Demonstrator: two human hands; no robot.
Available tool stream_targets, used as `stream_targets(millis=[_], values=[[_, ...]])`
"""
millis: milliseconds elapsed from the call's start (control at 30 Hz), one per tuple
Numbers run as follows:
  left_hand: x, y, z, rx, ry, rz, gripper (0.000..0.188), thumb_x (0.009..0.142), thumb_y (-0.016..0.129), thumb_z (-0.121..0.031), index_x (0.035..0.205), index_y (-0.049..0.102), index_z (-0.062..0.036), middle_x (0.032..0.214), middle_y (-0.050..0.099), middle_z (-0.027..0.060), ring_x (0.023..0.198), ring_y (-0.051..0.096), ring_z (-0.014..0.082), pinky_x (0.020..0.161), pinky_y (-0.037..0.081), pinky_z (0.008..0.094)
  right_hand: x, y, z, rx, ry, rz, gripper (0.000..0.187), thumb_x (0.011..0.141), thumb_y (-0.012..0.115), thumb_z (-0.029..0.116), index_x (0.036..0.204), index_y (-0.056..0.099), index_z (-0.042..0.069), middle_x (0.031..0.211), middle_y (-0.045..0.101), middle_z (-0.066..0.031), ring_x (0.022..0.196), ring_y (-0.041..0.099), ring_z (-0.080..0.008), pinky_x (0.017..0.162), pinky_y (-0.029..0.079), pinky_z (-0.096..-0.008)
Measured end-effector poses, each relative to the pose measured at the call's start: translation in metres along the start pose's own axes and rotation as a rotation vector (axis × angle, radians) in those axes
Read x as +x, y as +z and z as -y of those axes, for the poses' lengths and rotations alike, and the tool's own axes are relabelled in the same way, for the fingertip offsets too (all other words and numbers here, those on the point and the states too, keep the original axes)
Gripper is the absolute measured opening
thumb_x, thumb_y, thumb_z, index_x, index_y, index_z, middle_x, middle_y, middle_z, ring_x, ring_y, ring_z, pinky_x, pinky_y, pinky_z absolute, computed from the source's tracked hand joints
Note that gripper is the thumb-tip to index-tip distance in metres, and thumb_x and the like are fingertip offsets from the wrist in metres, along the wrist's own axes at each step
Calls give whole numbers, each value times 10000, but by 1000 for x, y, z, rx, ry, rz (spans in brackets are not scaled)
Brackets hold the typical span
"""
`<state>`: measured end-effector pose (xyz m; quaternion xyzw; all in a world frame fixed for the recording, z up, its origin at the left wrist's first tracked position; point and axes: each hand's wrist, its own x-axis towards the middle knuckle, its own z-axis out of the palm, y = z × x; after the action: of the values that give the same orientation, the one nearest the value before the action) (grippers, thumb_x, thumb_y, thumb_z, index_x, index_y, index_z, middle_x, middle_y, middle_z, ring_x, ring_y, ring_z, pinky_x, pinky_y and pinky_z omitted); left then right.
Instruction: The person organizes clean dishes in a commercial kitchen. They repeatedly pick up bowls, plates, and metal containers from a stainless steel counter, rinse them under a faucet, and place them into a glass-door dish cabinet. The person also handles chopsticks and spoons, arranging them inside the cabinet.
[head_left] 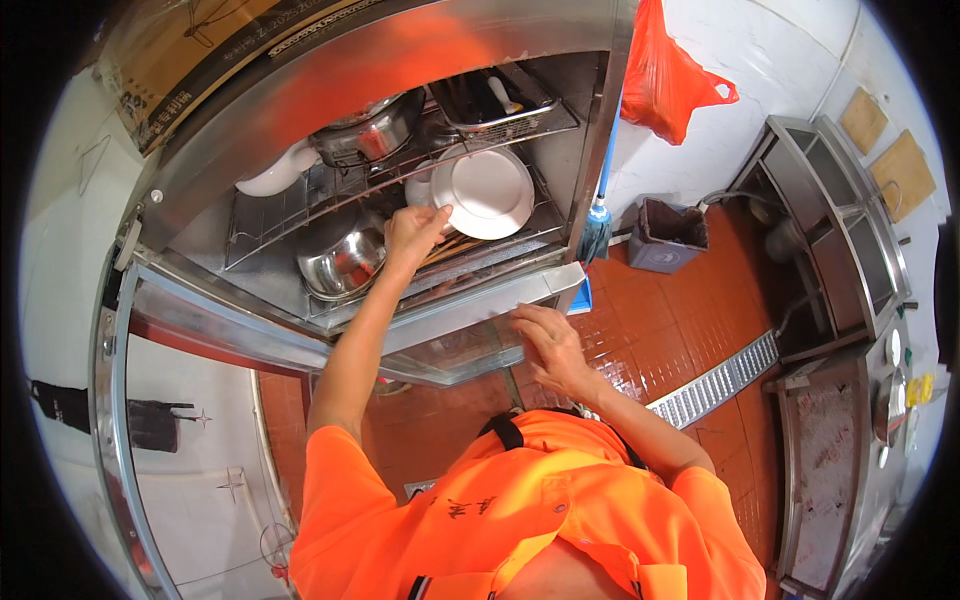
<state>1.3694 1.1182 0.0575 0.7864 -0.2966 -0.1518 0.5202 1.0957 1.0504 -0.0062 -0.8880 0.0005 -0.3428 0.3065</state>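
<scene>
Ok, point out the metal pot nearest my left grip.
The lower, shiny pot, just left of your left grip; the upper pot sits higher up and farther from it.

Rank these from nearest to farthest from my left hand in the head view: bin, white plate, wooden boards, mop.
1. White plate: at the fingertips of your left hand, just to its right.
2. Mop: farther right, beside the cabinet.
3. Bin: right again, past the mop.
4. Wooden boards: at the view's far right.
</scene>
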Motion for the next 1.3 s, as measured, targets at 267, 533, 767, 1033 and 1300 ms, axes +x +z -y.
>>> stream_targets(millis=[267, 533, 767, 1033, 1300], values=[[-157, 116, 34, 510, 675, 673, 183, 837, 539, -180, 961, 590, -55, 861, 601, 134, 777, 615, 303, 762, 489, 448, -116, -31, -15, 303, 734, -76, 289, 759, 501, -82, 1027, 588, -20, 955, 633, -123, 886, 634, -219, 771, 508, -311], [-251, 213, 54, 54, 129, 1010, 312, 818, 640, -229, 1053, 634, -24, 889, 680, 154, 812, 672, 227, 719, 519, 320, -164, -108, -23, 223, 862, -35, 258, 822, 522, 65, 1062, 596, 9, 999, 652, -159, 920, 636, -286, 817, 501, -364], [-299, 368, 29, 74, -90, 1094, 203, 826, 598, -156, 939, 677, -7, 781, 690, 106, 736, 662, 142, 681, 514, 270, -337, -227, -32, 377, 1030, -401, 230, 881, 476, 106, 1064, 575, 8, 871, 662, -97, 762, 652, -179, 614, 528, -283], [-420, 606, -138, 66, 112, 1515, 218, 859, 565, -133, 976, 654, 29, 799, 682, 82, 739, 645, 123, 679, 517, 251, -541, -442, 26, 230, 1467, -897, 232, 885, 427, 50, 999, 593, -65, 827, 667, -91, 671, 640, -110, 593, 518, -245], [-435, 867, -258, -53, 9, 1721, 228, 923, 509, -184, 1002, 610, 5, 808, 661, 103, 682, 638, 146, 585, 525, 263, -660, -589, -4, 321, 1326, -1295, 201, 897, 444, 48, 1013, 566, -60, 847, 651, -124, 678, 637, -139, 591, 518, -236]])
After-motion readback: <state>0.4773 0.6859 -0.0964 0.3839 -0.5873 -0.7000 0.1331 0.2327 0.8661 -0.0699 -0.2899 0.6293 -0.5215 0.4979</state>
